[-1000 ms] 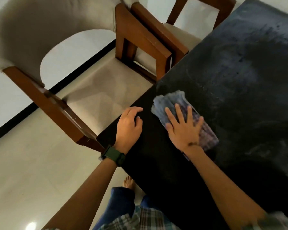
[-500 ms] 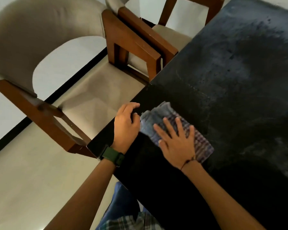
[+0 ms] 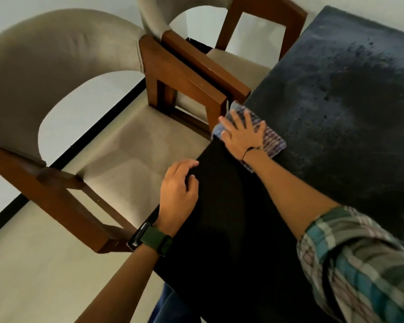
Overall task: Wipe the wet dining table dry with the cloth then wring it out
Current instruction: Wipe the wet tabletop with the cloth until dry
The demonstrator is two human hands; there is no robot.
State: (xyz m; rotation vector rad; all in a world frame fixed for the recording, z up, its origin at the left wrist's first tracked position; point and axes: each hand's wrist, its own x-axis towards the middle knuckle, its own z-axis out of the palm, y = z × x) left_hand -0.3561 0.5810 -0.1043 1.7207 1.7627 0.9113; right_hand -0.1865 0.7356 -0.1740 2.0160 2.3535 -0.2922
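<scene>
The dark dining table (image 3: pixel 336 108) fills the right side, with a greyish film and dark specks of wet on its far part. A folded blue-grey checked cloth (image 3: pixel 272 139) lies at the table's left edge, a corner poking past it toward the chair arm. My right hand (image 3: pixel 241 136) lies flat on top of the cloth, fingers spread, pressing it down. My left hand (image 3: pixel 180 194), wearing a green-strapped watch, rests on the table's near left edge with fingers loosely curled and holds nothing.
Two wooden chairs with beige upholstery stand along the table's left side: a near chair (image 3: pixel 117 145) and a far chair (image 3: pixel 233 64), their arms close to the table edge. Pale floor (image 3: pixel 33 276) lies below left. My plaid sleeve (image 3: pixel 359 264) shows at lower right.
My right hand has slid the cloth away from my left hand, farther along the table's left edge toward the chair arm. My left hand stays resting at the edge.
</scene>
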